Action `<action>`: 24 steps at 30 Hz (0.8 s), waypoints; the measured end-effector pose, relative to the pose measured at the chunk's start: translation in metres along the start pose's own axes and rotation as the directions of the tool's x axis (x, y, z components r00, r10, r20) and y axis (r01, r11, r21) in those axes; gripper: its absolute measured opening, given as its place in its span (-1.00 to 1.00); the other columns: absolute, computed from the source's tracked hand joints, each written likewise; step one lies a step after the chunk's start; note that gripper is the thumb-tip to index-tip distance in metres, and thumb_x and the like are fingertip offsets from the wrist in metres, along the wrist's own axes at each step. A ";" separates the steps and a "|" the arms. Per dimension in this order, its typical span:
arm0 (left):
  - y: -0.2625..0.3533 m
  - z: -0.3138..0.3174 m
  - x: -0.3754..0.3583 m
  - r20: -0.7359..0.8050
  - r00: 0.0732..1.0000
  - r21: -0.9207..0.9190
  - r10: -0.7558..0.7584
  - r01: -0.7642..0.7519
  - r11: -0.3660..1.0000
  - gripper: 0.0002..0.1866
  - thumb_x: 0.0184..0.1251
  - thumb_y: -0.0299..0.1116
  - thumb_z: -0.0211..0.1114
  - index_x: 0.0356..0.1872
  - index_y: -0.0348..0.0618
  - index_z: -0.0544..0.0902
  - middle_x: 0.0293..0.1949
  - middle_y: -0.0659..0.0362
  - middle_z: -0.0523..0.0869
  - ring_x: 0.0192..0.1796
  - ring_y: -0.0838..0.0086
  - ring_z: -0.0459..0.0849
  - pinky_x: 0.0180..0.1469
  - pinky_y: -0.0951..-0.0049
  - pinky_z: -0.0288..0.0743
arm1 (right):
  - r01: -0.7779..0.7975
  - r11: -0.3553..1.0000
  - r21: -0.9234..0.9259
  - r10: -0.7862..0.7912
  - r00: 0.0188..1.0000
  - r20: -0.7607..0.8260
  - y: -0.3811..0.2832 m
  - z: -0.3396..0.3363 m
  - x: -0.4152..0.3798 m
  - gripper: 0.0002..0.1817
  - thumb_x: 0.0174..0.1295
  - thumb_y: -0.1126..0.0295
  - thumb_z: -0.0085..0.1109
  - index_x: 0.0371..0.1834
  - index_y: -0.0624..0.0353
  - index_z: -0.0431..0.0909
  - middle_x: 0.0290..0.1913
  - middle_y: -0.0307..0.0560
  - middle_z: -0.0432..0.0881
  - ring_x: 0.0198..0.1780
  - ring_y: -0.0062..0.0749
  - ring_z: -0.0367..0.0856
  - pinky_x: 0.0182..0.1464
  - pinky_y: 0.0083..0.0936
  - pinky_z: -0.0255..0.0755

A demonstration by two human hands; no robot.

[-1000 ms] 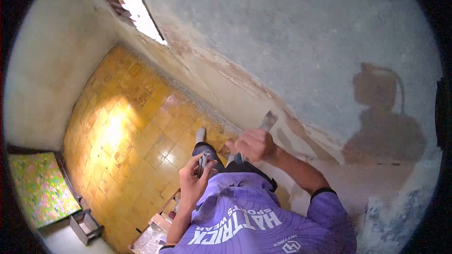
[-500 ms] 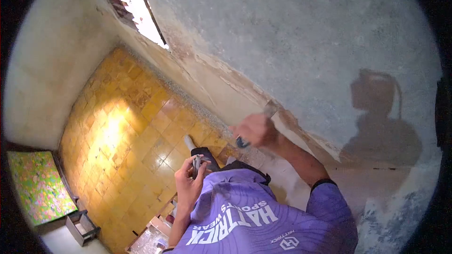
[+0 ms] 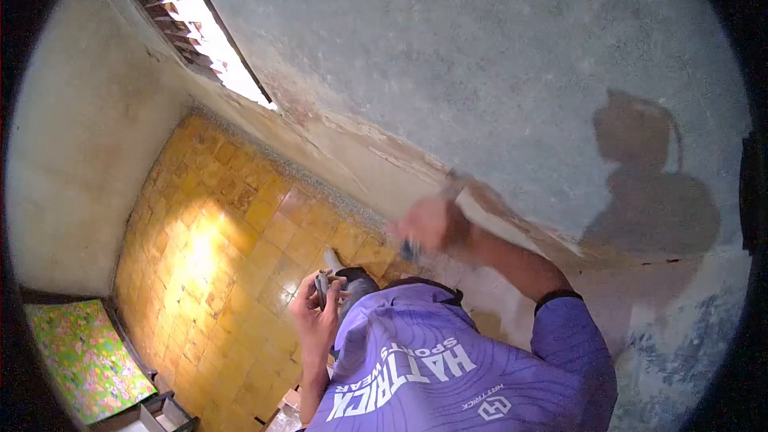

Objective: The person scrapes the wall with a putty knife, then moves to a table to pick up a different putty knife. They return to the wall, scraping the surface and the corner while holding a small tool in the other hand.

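My left hand (image 3: pixel 317 308) is closed around a small grey object (image 3: pixel 322 288), held upright in front of the purple shirt (image 3: pixel 416 352). My right hand (image 3: pixel 436 226), blurred by motion, is closed on a tool whose dark blue handle (image 3: pixel 409 250) shows below the fingers. A blurred greyish part of the tool (image 3: pixel 453 186) sticks out above the hand, beside the peeling band of the wall (image 3: pixel 400 152). Whether it touches the wall I cannot tell.
Yellow tiles (image 3: pixel 240 232) cover the floor. A barred window (image 3: pixel 208 24) is at the upper left. At the lower left are a flowered cloth (image 3: pixel 88 356) and an open drawer (image 3: pixel 164 416). My shadow falls on the grey-blue wall (image 3: pixel 496 56).
The view has shifted slightly, so the window and cloth appear lower and the drawer is more cut off. Both hands keep their holds, and my right hand is still blurred near the wall.
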State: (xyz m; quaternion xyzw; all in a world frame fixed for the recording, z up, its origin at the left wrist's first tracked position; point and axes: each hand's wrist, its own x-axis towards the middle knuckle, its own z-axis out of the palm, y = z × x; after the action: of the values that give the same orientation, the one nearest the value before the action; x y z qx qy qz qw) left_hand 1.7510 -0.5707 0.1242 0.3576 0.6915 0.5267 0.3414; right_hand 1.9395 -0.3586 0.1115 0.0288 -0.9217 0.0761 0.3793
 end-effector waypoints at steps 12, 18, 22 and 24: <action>-0.011 0.008 -0.013 -0.034 0.995 0.001 -0.098 0.098 0.995 -0.75 0.47 -0.47 0.24 0.09 -0.27 0.54 -0.20 0.07 0.79 -0.30 0.40 0.81 -0.37 0.55 0.58 | -0.037 0.999 -0.005 0.037 0.997 0.070 0.001 0.003 0.008 -0.82 0.10 0.32 0.25 -0.22 0.04 0.62 -0.61 -0.23 0.48 -0.56 -0.36 0.60 -0.54 -0.35 0.46; -0.008 0.014 -0.013 -0.034 0.997 -0.027 -0.071 0.070 0.997 -0.75 0.48 -0.44 0.25 0.09 -0.27 0.55 -0.18 0.06 0.79 -0.29 0.41 0.81 -0.36 0.55 0.58 | -0.060 0.997 -0.040 0.063 0.995 0.074 0.011 -0.003 0.003 -0.74 0.12 0.33 0.27 -0.10 0.03 0.69 -0.56 -0.27 0.51 -0.56 -0.37 0.58 -0.55 -0.36 0.43; -0.004 0.017 -0.008 -0.015 0.997 -0.021 -0.070 0.070 0.997 -0.75 0.47 -0.46 0.25 0.09 -0.30 0.56 -0.17 0.06 0.79 -0.28 0.42 0.80 -0.33 0.55 0.60 | 0.063 0.998 0.012 -0.064 0.995 0.079 -0.017 -0.001 0.012 -0.75 0.09 0.35 0.34 -0.13 0.01 0.74 -0.62 -0.31 0.46 -0.62 -0.42 0.52 -0.62 -0.40 0.36; 0.000 0.020 -0.006 -0.020 0.997 -0.044 -0.078 0.077 0.996 -0.74 0.44 -0.50 0.27 0.09 -0.33 0.57 -0.19 0.07 0.81 -0.26 0.45 0.80 -0.28 0.54 0.64 | 0.069 0.998 0.008 -0.070 0.996 0.061 -0.016 -0.009 0.016 -0.75 0.10 0.35 0.33 -0.12 0.00 0.74 -0.62 -0.30 0.47 -0.62 -0.41 0.53 -0.62 -0.40 0.35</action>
State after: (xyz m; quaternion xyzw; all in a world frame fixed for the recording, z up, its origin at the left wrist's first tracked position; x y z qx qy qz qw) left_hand 1.7710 -0.5666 0.1204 0.3174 0.6968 0.5319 0.3617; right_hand 1.9360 -0.3726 0.1314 0.0644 -0.9312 0.0648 0.3530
